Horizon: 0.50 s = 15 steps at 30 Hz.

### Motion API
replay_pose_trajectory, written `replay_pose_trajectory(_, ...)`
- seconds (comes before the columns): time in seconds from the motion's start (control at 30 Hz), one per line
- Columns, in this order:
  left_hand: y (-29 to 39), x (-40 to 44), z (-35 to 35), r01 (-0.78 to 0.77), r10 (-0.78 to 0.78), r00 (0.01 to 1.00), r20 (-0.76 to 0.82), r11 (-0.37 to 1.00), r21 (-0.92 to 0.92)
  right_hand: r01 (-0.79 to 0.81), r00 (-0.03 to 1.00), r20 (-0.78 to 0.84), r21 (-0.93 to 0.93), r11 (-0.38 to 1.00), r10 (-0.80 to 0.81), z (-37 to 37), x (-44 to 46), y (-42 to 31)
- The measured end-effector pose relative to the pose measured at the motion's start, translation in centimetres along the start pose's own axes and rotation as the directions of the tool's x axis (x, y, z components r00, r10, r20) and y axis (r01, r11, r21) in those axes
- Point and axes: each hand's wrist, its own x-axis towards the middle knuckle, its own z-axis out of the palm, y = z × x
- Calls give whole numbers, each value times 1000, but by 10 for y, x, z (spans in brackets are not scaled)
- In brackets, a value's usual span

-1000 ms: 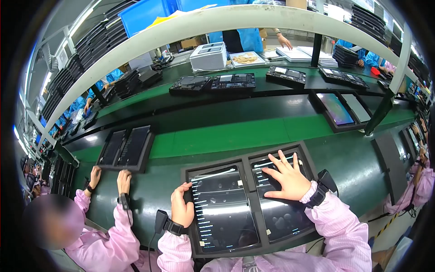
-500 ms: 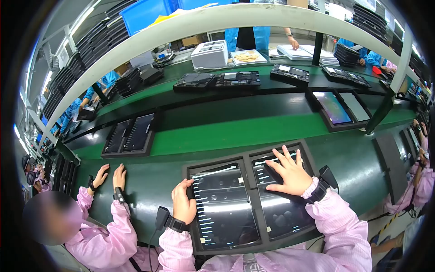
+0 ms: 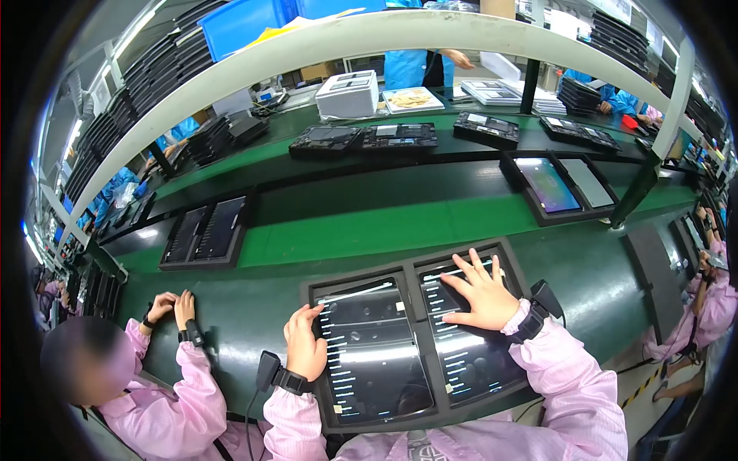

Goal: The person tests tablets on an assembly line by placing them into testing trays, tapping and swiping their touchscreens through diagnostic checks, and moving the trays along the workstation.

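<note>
In front of me lies a dark foam tray with two compartments, a tablet in each. White text lines run down the dark screens of the left tablet and the right tablet. My left hand rests at the tray's left edge, fingers loosely bent, fingertips at the upper left side of the left tablet. Over the upper part of the right tablet, my right hand is spread with fingers apart, fingertips on or just above the glass. Neither hand grasps anything.
On the green belt stand a tray with two dark tablets at left and a tray with a lit tablet at right. A co-worker's hands rest at left. A white rail arches above; a dark foam board lies right.
More text lines now show on the right tablet. The co-worker's hands at left have come together. The belt trays appear slightly further left. My hands keep nearly the same pose.
</note>
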Motion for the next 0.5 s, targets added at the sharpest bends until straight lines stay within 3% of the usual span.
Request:
replay_pose_trajectory(0.13, -8, -5, 2, 76, -80, 997, -21, 985, -158, 13, 998, 61, 84, 996, -19, -11, -3, -3)
replay_pose_trajectory(0.2, -9, -11, 5, 56, -83, 996, -29, 858, -511, 61, 987, 137, 137, 989, -80, -18, -7, -6)
replay_pose_trajectory(0.33, -5, -41, -12, -13, 53, 990, 133, 957, -289, 243, 937, 212, 178, 954, -278, -18, -15, -19)
replay_pose_trajectory(0.5, 6, -76, -30, -34, 109, 953, 283, 966, -257, 346, 871, 297, 194, 918, -392, -22, -21, -42)
